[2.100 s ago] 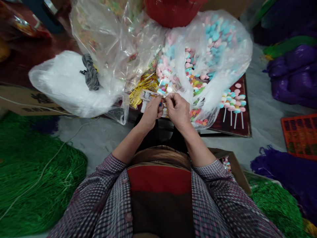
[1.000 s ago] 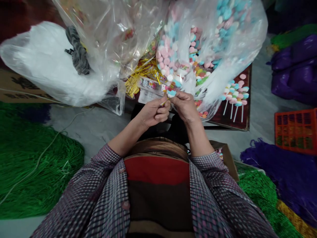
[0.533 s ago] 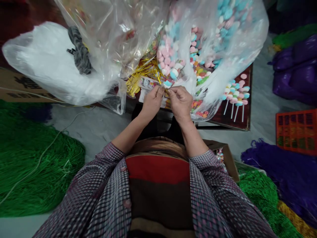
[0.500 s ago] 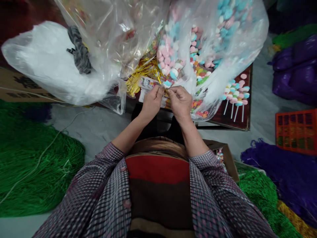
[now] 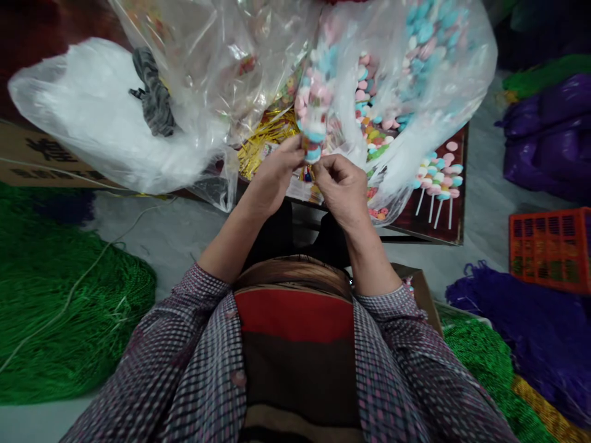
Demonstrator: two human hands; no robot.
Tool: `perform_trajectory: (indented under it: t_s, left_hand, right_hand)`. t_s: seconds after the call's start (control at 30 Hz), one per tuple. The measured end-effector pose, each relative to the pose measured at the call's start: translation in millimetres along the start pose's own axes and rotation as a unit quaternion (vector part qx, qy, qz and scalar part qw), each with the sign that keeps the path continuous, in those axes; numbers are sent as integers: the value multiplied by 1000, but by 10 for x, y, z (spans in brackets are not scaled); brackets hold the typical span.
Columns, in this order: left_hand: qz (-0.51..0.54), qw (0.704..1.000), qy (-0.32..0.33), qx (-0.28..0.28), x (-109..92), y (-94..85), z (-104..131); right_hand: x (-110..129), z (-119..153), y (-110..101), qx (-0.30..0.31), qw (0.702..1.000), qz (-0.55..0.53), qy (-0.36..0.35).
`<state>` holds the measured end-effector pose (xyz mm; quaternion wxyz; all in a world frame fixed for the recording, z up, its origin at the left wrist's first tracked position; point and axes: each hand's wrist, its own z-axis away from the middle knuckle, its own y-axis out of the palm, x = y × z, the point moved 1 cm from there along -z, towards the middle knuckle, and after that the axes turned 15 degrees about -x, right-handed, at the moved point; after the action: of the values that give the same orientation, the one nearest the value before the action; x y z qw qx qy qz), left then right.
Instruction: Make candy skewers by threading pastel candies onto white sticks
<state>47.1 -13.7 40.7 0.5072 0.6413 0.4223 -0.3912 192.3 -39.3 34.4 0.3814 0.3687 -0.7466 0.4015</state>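
My left hand [image 5: 271,175] is closed round a wrapped marshmallow candy [image 5: 314,136], striped blue, white and orange, which it holds up over the table's near edge. Just below the candy's lower end, my right hand [image 5: 344,184] has its thumb and fingers pinched together; what is between them is too small to make out. A heap of gold twist ties [image 5: 268,132] lies behind my left hand. Under both hands there is a clear printed wrapper [image 5: 300,189], partly hidden by them.
Large clear bags [image 5: 207,61] and a bag of pink and blue marshmallows [image 5: 427,43] crowd the table. Several marshmallow sticks [image 5: 441,175] lie at its right corner. Green strands [image 5: 92,320] are heaped at left, purple strands [image 5: 521,332] at right, beside an orange crate [image 5: 549,249].
My left hand has turned and lifted the candy so it stands more upright. My right hand has shifted slightly right, and the gold tie seen at the fingertips no longer shows.
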Motion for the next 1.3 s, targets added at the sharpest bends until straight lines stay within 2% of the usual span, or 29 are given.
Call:
perform_trajectory:
  t_s: [0.07, 0.17, 0.23, 0.27, 0.4, 0.47, 0.57, 0.7, 0.8, 0.87, 0.97, 1.07, 1.17, 1.23, 1.3]
  left_hand:
    - [9, 998, 62, -15, -156, -14, 58]
    - [-124, 984, 125, -34, -244, -28, 189]
    - [-204, 974, 99, -18, -192, -23, 229]
    - [-212, 975, 69, -15, -152, -22, 224]
    - [-136, 988, -39, -67, -91, -57, 105]
    - [-112, 989, -57, -84, -152, -87, 76]
    - [-136, 986, -77, -61, -220, -106, 135]
    - [-243, 966, -74, -39, -87, -97, 227]
    - [-183, 977, -106, -25, 44, -96, 212]
    - [-134, 985, -105, -21, 49, -108, 190]
    - [-144, 988, -53, 4, -67, -126, 198]
    - [-186, 973, 34, 132, -201, -79, 270]
    - [-270, 914, 155, 261, -217, 58, 398]
    - [-341, 864, 235, 287, -159, 179, 500]
    - [-398, 818, 303, 285, -79, 302, 604]
  right_hand:
    - [-21, -66, -7, -10, 1000, 2, -8]
    - [-6, -161, -21, -53, 998, -9, -33]
    - [71, -176, -31, -71, 996, -18, -55]
    - [125, -162, -35, -71, 995, -17, -65]
    - [307, -34, -37, -26, 995, 6, -94]
    - [317, 9, -32, -4, 995, 16, -96]
    - [271, 9, -29, -4, 996, 26, -87]
    - [270, 17, -42, -32, 996, 37, -80]
    - [284, 92, -65, -33, 997, 31, -67]
    - [245, 152, -92, -11, 999, 14, -39]
    - [118, 219, -174, 25, 997, -61, 51]
    - [27, 272, -321, 26, 978, -159, 131]
    - [26, 366, -485, 67, 953, -222, 193]
    - [28, 456, -586, 89, 937, -242, 234]
    - [-5, 551, -680, 76, 930, -245, 264]
